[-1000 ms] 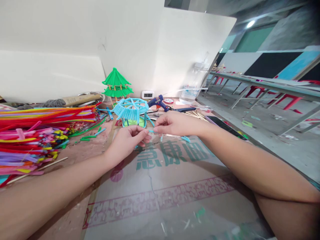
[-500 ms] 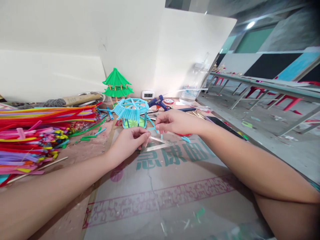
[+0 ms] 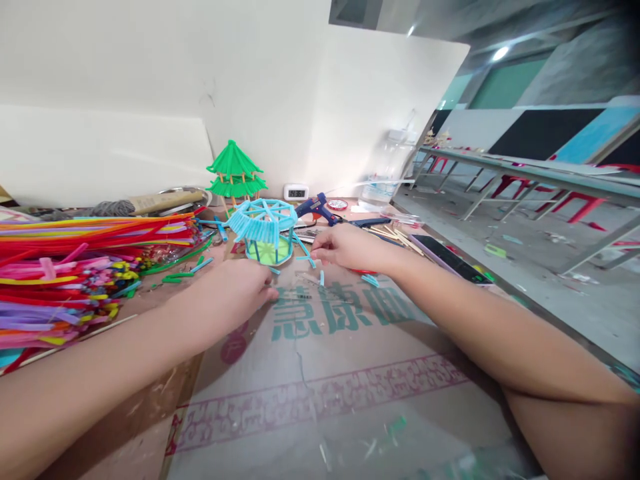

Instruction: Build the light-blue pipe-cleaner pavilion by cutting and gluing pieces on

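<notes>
My left hand point(image 3: 245, 283) hovers low in front of the light-blue pavilion model point(image 3: 267, 230). Its fingers curl down with the thumb apart, and they are partly hidden behind the hand. A short blue piece point(image 3: 275, 271) shows just past its fingertips. Fingers pinched together, my right hand point(image 3: 340, 248) is right of the model, beside a bent blue pipe-cleaner strip point(image 3: 305, 253). Whatever it pinches is too small to make out. Between the hands, a clear triangle ruler point(image 3: 325, 291) lies on the printed sheet, with a short blue pipe-cleaner piece point(image 3: 322, 277) by it.
Coloured pipe cleaners point(image 3: 75, 280) are heaped at left. Behind stand a green-roofed pavilion point(image 3: 235, 170), a digital clock point(image 3: 295, 192), a glue gun point(image 3: 320, 210) and a plastic bottle point(image 3: 383, 180). Wooden sticks point(image 3: 400, 239) and a phone point(image 3: 450, 259) lie at right.
My left hand has let go of the triangle ruler and moved left and slightly down. The ruler now lies flat on the sheet. My right hand stays in nearly the same place, pinched.
</notes>
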Motion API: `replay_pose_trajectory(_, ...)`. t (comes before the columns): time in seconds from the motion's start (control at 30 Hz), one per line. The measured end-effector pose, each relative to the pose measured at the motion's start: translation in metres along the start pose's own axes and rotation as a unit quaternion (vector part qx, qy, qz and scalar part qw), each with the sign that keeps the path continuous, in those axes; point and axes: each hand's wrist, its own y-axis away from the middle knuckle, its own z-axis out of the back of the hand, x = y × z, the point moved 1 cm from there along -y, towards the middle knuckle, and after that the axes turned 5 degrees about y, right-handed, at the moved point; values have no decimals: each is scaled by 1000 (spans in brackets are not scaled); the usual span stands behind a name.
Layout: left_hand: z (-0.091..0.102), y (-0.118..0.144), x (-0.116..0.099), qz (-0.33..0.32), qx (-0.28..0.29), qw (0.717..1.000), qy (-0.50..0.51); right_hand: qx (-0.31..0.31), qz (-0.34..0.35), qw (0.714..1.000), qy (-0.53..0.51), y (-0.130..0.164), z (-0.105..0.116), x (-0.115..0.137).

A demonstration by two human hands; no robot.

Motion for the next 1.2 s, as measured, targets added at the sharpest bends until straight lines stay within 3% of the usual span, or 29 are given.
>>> replay_pose_trajectory(0.17, 2, 2, -2, -6, 3, 1000, -3, 0, 3, 1000, 17, 0, -3, 1)
replay_pose_trajectory(0.27, 5, 2, -11, 17, -35, 999, -25, -16, 12, 1000, 8, 1, 0, 2)
replay_pose_trajectory(0.37, 3, 2, -21, 20, -82, 996, -8, -8, 48, 996, -68, 2, 1, 7)
replay_pose_trajectory(0.5, -11, 0, -25, -55, -110, 990, 75, 77, 76, 969, -223, 2, -4, 15)
replay_pose_trajectory(0.57, -17, 0, -24, -60, -127, 983, 115, 103, 71, 951, -282, 1, -7, 16)
replay_pose_trajectory(0.7, -18, -1, -25, -55, -132, 977, 158, 115, 74, 934, -329, 1, -12, 20)
replay_pose_trajectory(0.77, -16, -1, -27, -65, -126, 976, 166, 126, 68, 938, -317, 3, -12, 22)
replay_pose_trajectory(0.87, -15, -1, -29, -60, -122, 977, 164, 127, 58, 967, -214, 5, -7, 21)
replay_pose_trajectory(1.0, -20, -3, -28, -47, -97, 983, 151, 58, 14, 997, -55, 4, 7, 6)
replay_pose_trajectory(1.1, -22, -5, -27, -55, -43, 986, 154, 32, -20, 998, -59, 2, 12, -4)
replay_pose_trajectory(1.2, -21, -7, -27, -61, -28, 985, 159, 35, -30, 995, -86, 1, 11, -5)
